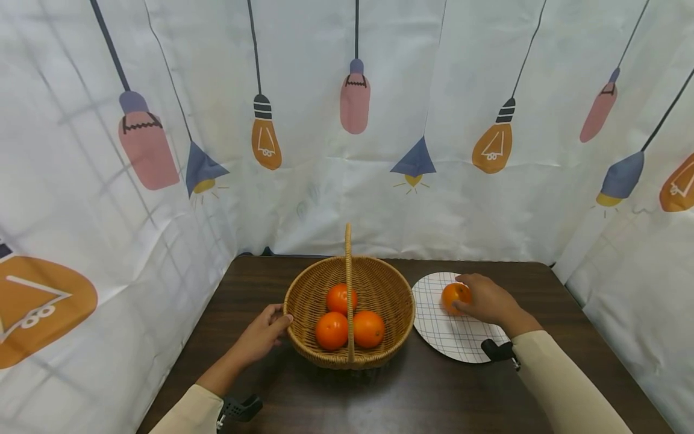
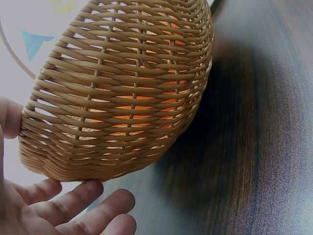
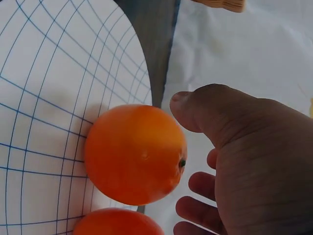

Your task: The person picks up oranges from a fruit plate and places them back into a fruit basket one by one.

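Note:
My left hand (image 1: 265, 333) grips the rim of a wicker basket (image 1: 403, 301), thumb over the edge and fingertips against the outside. Three oranges (image 1: 368, 330) lie in the basket, under its tall arched handle (image 1: 349, 253). To the right, my right hand (image 1: 490, 304) is at an orange (image 1: 454, 296) on a white plate with blue grid lines (image 1: 434, 328). In the right wrist view the thumb and fingers are spread beside this orange (image 3: 134, 154), thumb tip near its edge. A second orange (image 3: 117, 224) shows partly at the bottom of that view.
A dark wood-grain table (image 1: 303, 398) carries the basket and plate. White curtains printed with hanging lamps (image 1: 325, 199) stand behind the table and along both sides. Black wrist cameras (image 1: 241, 408) sit at both cuffs.

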`<move>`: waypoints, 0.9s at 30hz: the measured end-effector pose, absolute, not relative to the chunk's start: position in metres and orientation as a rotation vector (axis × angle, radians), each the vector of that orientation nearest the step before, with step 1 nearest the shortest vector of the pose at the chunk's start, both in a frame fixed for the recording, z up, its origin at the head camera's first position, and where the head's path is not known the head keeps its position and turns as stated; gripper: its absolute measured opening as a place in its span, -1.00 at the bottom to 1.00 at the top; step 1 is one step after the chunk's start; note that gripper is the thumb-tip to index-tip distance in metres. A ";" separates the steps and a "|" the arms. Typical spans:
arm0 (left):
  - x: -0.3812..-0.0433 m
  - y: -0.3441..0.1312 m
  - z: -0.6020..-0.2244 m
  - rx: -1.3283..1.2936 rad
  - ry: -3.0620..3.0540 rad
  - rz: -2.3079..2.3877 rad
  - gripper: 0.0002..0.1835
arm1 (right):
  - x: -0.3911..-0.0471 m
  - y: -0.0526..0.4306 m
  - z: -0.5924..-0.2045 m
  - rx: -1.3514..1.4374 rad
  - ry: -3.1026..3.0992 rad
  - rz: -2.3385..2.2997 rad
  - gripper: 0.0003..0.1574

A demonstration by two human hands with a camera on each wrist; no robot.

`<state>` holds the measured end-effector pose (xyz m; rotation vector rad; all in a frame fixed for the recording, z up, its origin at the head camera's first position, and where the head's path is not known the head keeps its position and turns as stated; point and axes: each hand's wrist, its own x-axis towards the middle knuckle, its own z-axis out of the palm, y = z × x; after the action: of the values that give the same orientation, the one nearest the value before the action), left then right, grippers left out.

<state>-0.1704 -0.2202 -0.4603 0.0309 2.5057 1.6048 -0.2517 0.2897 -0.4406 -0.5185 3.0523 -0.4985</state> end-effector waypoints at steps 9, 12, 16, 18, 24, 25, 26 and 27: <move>-0.170 -0.220 -0.460 0.026 2.501 1.608 -0.38 | -0.259 0.291 -0.444 -0.461 3.024 -0.423 -0.10; -0.170 -0.221 -0.460 0.030 2.496 1.610 -0.37 | -0.262 0.290 -0.445 -0.441 3.019 -0.406 -0.10; -0.171 -0.221 -0.461 0.019 2.496 1.611 -0.37 | -0.263 0.289 -0.445 -0.438 3.012 -0.398 -0.10; -0.171 -0.221 -0.462 0.018 2.496 1.612 -0.38 | -0.263 0.289 -0.445 -0.433 3.011 -0.397 -0.10; -0.171 -0.220 -0.463 0.007 2.494 1.616 -0.39 | -0.262 0.291 -0.446 -0.440 3.023 -0.357 -0.09; -0.171 -0.221 -0.463 0.001 2.495 1.616 -0.40 | -0.262 0.291 -0.446 -0.446 3.028 -0.350 -0.09; -0.171 -0.221 -0.463 -0.001 2.495 1.617 -0.40 | -0.262 0.292 -0.447 -0.452 3.034 -0.347 -0.10; -0.171 -0.221 -0.463 -0.001 2.494 1.619 -0.40 | -0.262 0.293 -0.448 -0.460 3.039 -0.342 -0.10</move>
<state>-0.1710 -0.2208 -0.4632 -0.0009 2.4943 1.6190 -0.2625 0.2926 -0.4476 -0.4596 3.0389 -0.3419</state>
